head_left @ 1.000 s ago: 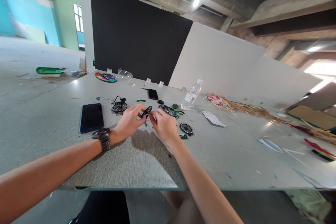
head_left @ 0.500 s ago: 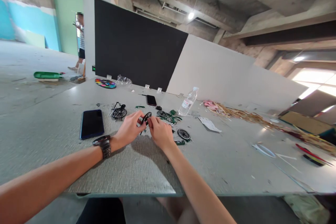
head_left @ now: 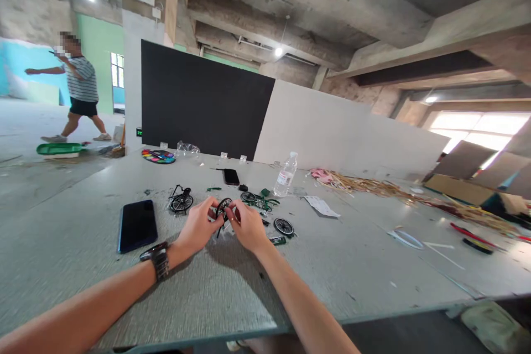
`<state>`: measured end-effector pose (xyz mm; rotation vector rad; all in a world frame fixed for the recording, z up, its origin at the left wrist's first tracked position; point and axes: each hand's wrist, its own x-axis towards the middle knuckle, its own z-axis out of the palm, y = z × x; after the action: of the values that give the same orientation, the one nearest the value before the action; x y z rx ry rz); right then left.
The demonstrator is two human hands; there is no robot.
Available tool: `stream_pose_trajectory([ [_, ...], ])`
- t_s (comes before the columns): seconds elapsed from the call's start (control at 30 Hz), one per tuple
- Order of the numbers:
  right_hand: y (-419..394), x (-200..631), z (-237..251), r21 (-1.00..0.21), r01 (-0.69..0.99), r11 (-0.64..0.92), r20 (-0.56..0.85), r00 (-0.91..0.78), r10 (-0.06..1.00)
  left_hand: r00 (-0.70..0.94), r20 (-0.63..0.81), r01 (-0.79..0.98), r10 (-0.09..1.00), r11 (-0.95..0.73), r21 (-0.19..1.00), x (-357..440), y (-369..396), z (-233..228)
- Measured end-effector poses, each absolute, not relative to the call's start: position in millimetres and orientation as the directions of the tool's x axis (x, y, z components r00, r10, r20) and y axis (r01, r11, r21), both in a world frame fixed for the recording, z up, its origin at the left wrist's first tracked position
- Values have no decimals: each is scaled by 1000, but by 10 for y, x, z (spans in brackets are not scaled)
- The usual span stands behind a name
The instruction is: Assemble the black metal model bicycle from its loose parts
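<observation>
Left hand [head_left: 199, 227]: pinches the small wheel [head_left: 224, 208] steady, raised off the table [head_left: 373, 265].
Right hand [head_left: 248, 227]: fingers closed on the wheel's other side (working it).

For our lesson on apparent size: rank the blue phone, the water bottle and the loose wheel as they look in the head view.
1. blue phone, though nearest the camera
2. water bottle
3. loose wheel

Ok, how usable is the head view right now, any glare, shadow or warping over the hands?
Head view: wide-angle bending at the edges; window blown out at right; hands cast a soft shadow on the table; left hand and right hand sharp around the small wheel.
</observation>
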<state>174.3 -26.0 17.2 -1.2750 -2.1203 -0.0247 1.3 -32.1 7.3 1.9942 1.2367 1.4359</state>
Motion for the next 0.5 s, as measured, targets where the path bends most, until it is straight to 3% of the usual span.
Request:
stream_pose_trajectory([
  [0.17,-243,1747,147,-384,796,468,551,-209,808,111,556,423,824,-545,723,23,-295,37],
  [0.33,-226,1784,130,-411,720,560,560,-285,778,117,532,411,838,-529,743,26,-280,10],
  [0.5,-231,1793,148,-464,716,521,578,-201,791,157,535,406,830,-548,731,33,-312,45],
])
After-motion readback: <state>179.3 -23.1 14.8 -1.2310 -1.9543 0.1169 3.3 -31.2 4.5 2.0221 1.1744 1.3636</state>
